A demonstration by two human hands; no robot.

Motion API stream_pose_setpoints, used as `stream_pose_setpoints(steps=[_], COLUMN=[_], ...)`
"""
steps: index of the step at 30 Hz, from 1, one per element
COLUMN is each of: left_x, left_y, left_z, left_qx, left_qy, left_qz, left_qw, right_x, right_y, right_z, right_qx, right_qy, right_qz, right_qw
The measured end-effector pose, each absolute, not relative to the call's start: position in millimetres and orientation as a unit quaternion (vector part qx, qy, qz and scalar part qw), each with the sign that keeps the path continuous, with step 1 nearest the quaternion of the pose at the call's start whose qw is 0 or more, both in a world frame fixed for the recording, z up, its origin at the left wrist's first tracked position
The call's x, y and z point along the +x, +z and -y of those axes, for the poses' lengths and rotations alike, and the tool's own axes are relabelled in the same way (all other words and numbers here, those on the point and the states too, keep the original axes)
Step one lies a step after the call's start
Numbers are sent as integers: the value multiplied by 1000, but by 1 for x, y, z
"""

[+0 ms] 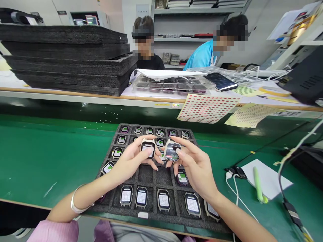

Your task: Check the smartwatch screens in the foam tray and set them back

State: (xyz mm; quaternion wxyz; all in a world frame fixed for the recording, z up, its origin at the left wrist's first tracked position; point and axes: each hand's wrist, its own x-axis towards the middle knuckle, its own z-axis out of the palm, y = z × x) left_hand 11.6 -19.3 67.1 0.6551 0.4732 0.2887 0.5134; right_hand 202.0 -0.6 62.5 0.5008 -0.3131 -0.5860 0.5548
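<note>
Several thick black foam slabs (68, 64) are stacked beyond and to the left of the left hand (128, 158), on a raised shelf with a pale front edge (75, 96). Below the stack, the smooth green tabletop (45, 151) stretches out left of that hand. A shiny silver bangle (73, 201) circles the wrist behind it. The left hand grips a strapless, rounded-square watch with a pale metal case (144, 146), its thumb lying over the lit screen.

Under both hands is a dark grey foam tray with square compartments (147, 174). Beyond the hands, its strapless watches show green-and-white screens; nearer the person than the hands, a row of them shows white grids. Past the tray, a person in a black top (149, 63) sits behind a stack of clear plastic trays (153, 88).

Just beside the first watch, apart from it, the right hand (198, 164) holds a second pale-cased, rounded-square watch with a dark, reflective face (171, 153), thumb at its right edge. Beyond this hand hangs a pale sheet with red marks (208, 109); farther off are a person in bright blue (202, 55) and a black smartphone (222, 82). Right of the hand, a light-green pen (257, 183) lies on white paper (275, 179).
</note>
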Motion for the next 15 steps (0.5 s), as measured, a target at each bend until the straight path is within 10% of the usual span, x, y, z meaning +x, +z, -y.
stream_pose_setpoints(steps=[15], left_x=[10], left_y=[72], left_z=[30], left_qx=[453], left_qy=[503], left_qz=[-254], left_qw=[691], right_x=[219], right_y=[92], right_z=[61], right_qx=[-262], right_qy=[600], right_qz=[607], right_qw=[450])
